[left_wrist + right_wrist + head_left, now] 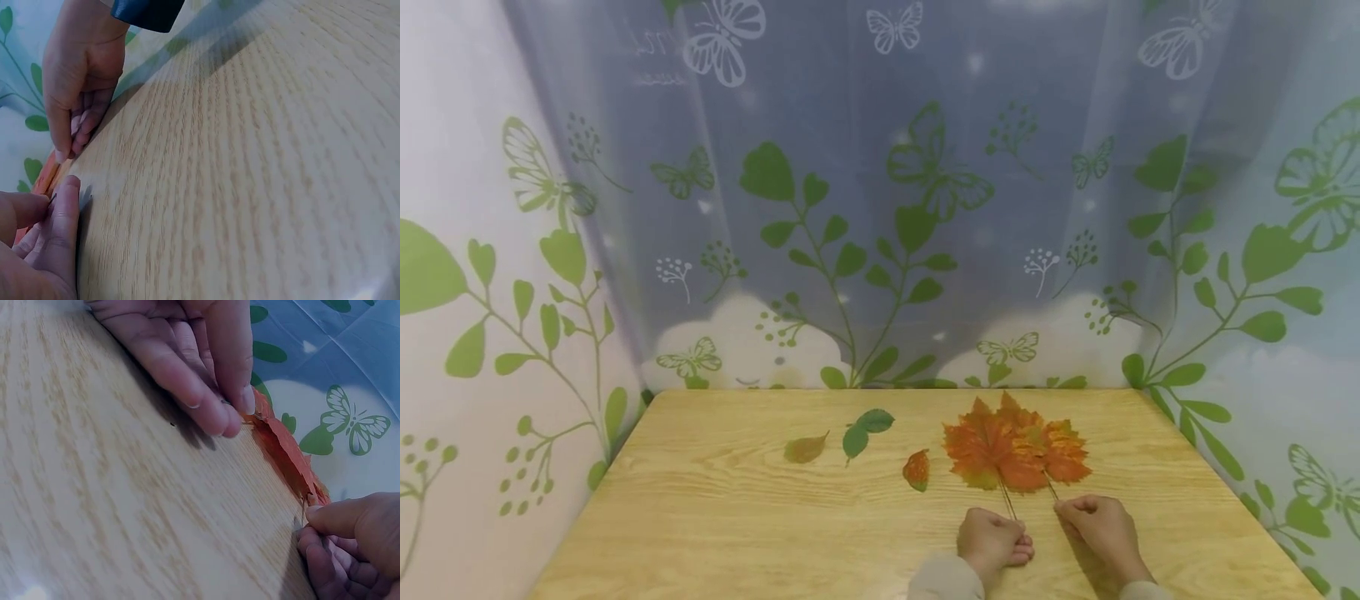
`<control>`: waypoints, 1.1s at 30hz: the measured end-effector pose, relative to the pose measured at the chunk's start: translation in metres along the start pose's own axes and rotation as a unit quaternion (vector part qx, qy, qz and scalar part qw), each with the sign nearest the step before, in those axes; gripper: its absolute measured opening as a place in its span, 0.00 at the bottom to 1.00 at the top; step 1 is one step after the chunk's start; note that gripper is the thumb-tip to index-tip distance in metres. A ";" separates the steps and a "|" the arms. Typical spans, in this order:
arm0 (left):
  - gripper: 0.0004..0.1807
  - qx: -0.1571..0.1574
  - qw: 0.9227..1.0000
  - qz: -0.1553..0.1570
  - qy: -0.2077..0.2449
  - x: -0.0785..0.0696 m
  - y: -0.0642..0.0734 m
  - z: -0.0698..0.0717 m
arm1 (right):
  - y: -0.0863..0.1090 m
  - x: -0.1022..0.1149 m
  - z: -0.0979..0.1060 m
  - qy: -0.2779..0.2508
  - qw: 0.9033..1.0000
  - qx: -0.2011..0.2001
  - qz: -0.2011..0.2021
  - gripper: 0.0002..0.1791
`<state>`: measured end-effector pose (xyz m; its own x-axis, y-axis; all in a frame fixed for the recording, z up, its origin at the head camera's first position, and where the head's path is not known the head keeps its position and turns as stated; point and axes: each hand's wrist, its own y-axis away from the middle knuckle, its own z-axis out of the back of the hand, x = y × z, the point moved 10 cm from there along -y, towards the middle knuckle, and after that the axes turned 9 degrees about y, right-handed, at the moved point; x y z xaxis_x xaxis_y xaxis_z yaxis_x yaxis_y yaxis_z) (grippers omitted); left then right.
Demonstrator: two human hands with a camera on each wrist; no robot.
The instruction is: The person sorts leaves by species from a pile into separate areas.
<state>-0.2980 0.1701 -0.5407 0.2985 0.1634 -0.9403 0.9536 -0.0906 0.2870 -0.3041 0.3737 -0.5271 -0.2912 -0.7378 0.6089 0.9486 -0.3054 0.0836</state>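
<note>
Orange maple leaves (1000, 446) overlap at the right side of the table in the head view, with thin stems pointing toward the person. My left hand (996, 540) pinches one stem (1007, 498). The right hand (1103, 533) pinches another stem (1052, 487) a little to the right. In the left wrist view the left hand (44, 240) lies low at the left, with the right hand (87, 81) beyond it. The right wrist view has the right hand (353, 544) at lower right, thumb and finger on a stem, and the orange leaf (287, 450) seen edge-on.
Left of the maple leaves lie a small red-orange leaf (917, 471), a green leaf sprig (865, 432) and a yellow-brown leaf (806, 449). They rest on the wood-grain table (722, 525). A printed curtain (865, 250) hangs behind the table and along both sides.
</note>
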 end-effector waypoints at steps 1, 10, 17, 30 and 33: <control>0.04 -0.004 1.000 -0.003 0.001 0.000 0.000 0.000 | 0.000 0.000 0.000 -0.002 1.000 -0.001 0.000 0.19; 0.05 -0.017 1.000 -0.013 -0.017 0.001 -0.003 -0.001 | 0.001 0.004 0.004 -0.004 1.000 -0.009 0.005 0.17; 0.06 -0.003 0.999 -0.022 -0.029 0.002 -0.001 -0.002 | 0.001 0.002 0.003 0.003 1.000 -0.005 0.006 0.19; 0.10 -0.008 0.997 -0.040 -0.066 0.002 0.002 0.000 | 0.002 0.002 0.000 -0.008 1.000 0.001 0.002 0.19; 0.11 -0.018 0.997 -0.034 -0.071 0.001 0.004 0.001 | 0.003 0.002 0.000 -0.007 1.000 0.002 -0.001 0.18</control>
<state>-0.2935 0.1687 -0.5409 0.2274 0.0273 -0.9734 0.9729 -0.0492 0.2259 -0.3018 0.3711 -0.5259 -0.2919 -0.7287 0.6195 0.9482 -0.3052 0.0877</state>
